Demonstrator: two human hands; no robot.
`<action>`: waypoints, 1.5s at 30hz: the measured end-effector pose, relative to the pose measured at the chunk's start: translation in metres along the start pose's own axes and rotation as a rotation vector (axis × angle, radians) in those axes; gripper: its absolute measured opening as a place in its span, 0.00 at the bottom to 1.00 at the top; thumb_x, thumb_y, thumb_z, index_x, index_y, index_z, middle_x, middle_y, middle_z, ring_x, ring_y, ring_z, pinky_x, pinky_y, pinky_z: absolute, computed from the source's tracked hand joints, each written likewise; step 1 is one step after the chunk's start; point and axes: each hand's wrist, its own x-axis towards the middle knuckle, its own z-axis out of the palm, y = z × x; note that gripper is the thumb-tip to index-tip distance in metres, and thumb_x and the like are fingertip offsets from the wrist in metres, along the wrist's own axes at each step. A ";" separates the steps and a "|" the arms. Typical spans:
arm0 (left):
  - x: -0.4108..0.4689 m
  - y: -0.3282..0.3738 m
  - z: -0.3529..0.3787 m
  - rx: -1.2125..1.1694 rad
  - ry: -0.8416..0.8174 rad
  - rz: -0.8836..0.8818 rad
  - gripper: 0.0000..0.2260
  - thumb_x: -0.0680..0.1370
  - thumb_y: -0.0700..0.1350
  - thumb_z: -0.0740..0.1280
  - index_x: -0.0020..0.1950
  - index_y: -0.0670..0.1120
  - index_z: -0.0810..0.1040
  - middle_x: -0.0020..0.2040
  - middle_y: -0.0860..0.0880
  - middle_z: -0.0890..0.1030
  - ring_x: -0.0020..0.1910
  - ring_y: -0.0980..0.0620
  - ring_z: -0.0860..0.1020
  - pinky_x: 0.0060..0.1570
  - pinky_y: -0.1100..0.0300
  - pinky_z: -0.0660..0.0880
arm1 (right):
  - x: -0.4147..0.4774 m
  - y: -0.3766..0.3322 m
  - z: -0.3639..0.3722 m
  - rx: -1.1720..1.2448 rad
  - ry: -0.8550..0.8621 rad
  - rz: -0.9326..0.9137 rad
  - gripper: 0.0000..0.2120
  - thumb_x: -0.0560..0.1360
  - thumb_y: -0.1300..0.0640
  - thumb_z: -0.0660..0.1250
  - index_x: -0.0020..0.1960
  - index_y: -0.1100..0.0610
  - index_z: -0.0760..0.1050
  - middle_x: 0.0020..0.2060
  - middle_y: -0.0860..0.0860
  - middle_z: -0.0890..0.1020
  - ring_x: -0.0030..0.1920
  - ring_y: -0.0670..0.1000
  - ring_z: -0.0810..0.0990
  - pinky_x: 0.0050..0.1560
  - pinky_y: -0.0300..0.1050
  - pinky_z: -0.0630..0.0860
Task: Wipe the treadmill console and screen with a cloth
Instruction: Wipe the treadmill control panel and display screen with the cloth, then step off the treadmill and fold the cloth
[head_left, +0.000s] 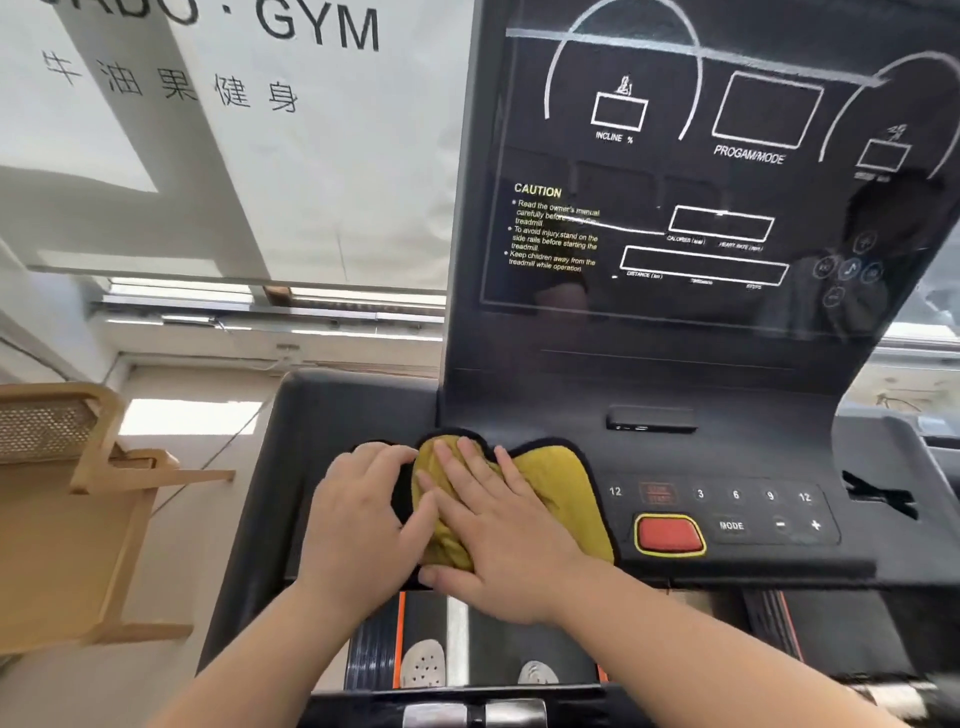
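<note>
View: I look down from the head camera at both hands on the near deck of a treadmill.
Cloth: a yellow microfibre cloth with a black stitched edge (558, 483) lies bunched on the left half of the black plastic treadmill console (779, 447), left of the button row.
Right hand: my right hand (498, 530) lies flat on the yellow cloth with the fingers straight and spread, pointing away from me. It presses down and grasps nothing. The cloth sits under the palm and fingers and shows beyond them on the far and right sides.
Left hand: my left hand (358, 525) rests at the cloth's left black edge, touching the right hand. The fingers are bent over that edge and the thumb lies against the yellow fold. I cannot tell whether it pinches the cloth or only leans on it.
Screen: the dark glossy display panel with white outlines and CAUTION text (675, 182) rises at the far side, well apart from the cloth.
Buttons: a red stop button with a yellow rim (668, 534) sits just right of the cloth, near number keys, MODE, minus and plus.
Below: white perforated shoes (423, 665) stand on the belt.
Left side: a pale wooden chair (78, 493) stands under a white banner with GYM lettering (234, 130).
</note>
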 end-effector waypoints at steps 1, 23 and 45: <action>-0.004 0.002 0.001 0.032 -0.009 0.002 0.17 0.75 0.57 0.62 0.56 0.50 0.80 0.50 0.54 0.79 0.49 0.53 0.75 0.51 0.55 0.74 | -0.007 -0.002 0.001 0.016 -0.009 -0.011 0.41 0.80 0.29 0.49 0.83 0.47 0.39 0.80 0.48 0.32 0.79 0.50 0.25 0.78 0.56 0.28; -0.071 0.099 0.003 0.010 0.043 -0.007 0.06 0.81 0.39 0.64 0.44 0.46 0.72 0.37 0.51 0.76 0.38 0.46 0.74 0.39 0.50 0.70 | -0.169 0.053 0.041 0.277 0.524 0.384 0.20 0.74 0.40 0.64 0.56 0.52 0.82 0.50 0.49 0.81 0.51 0.55 0.78 0.51 0.52 0.77; -0.110 0.357 0.066 -0.476 -0.624 0.391 0.03 0.81 0.48 0.62 0.47 0.52 0.73 0.36 0.49 0.75 0.33 0.55 0.71 0.33 0.62 0.69 | -0.375 0.064 0.109 1.770 0.884 0.968 0.10 0.82 0.50 0.67 0.61 0.50 0.79 0.46 0.44 0.84 0.43 0.42 0.82 0.48 0.45 0.73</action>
